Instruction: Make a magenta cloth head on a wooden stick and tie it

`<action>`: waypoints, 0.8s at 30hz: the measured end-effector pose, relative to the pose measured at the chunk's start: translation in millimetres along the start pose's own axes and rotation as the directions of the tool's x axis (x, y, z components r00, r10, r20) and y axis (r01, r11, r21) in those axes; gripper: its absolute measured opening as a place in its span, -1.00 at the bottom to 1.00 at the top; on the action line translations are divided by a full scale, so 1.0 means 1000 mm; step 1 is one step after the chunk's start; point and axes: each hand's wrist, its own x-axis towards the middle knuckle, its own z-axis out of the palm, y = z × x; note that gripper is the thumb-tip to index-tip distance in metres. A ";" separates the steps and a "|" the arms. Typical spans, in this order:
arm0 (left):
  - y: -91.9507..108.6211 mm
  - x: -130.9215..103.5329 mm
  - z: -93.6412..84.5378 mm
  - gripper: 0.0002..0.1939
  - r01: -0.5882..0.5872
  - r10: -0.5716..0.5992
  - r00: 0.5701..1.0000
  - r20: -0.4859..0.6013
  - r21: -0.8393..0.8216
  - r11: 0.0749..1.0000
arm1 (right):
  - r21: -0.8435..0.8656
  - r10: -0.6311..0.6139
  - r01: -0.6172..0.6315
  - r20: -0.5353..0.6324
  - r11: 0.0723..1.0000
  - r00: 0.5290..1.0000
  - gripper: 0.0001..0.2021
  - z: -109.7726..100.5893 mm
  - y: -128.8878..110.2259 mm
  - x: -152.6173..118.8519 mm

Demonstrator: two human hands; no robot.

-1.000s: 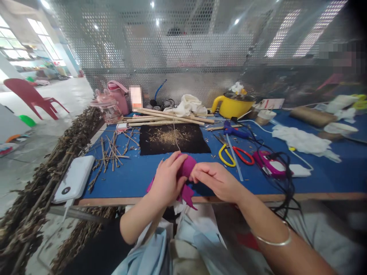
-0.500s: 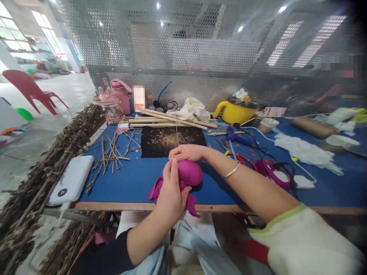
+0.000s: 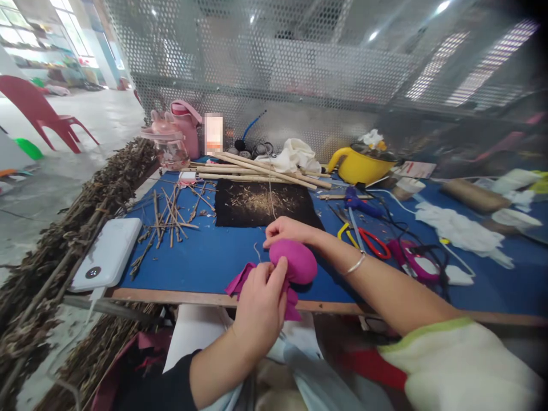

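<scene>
My left hand (image 3: pixel 260 299) is closed around the gathered neck of a magenta cloth bundle (image 3: pixel 296 261). The bundle's rounded, stuffed end points right, and loose cloth tails hang out at the left and below the hand. Just beyond it, my right hand (image 3: pixel 286 230) has its fingers curled in a pinch on a thin light string (image 3: pixel 271 197). That string runs from the fingers away over the black cloth, and a short loose end curls left of the bundle. The exact grip of the right fingertips is partly hidden.
A black cloth (image 3: pixel 226 202) with plant scraps lies ahead, wooden sticks (image 3: pixel 257 169) behind it. Dry twigs (image 3: pixel 171 217) and a white power bank (image 3: pixel 107 254) are left. Right are a yellow pot (image 3: pixel 363 166), a blue glue gun (image 3: pixel 362 204), red-handled pliers (image 3: pixel 374 244) and cables.
My right hand has come off the top of the bundle and moved slightly right, apart from my left fingers. The bundle has shifted right and down, and a loose string end now shows.
</scene>
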 end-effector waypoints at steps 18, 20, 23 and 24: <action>0.003 0.023 0.013 -0.53 0.008 -0.015 1.000 0.027 0.267 0.964 | -0.539 -0.378 -0.009 -0.601 0.842 0.704 -0.66 0.048 -0.057 -0.097; 0.002 0.023 0.013 -0.54 0.006 -0.009 1.000 0.013 0.252 0.968 | -0.649 -0.512 0.075 -0.519 0.757 0.684 -0.74 0.043 -0.057 -0.088; 0.002 0.015 0.004 -0.46 0.023 -0.019 0.999 -0.028 0.144 0.989 | -0.639 -0.503 0.163 -0.395 0.751 0.769 -0.74 0.031 -0.054 -0.088; 0.002 0.012 -0.002 -0.44 0.044 -0.042 0.999 -0.029 0.088 0.995 | -0.605 -0.467 0.175 -0.366 0.777 0.805 -0.70 0.027 -0.052 -0.091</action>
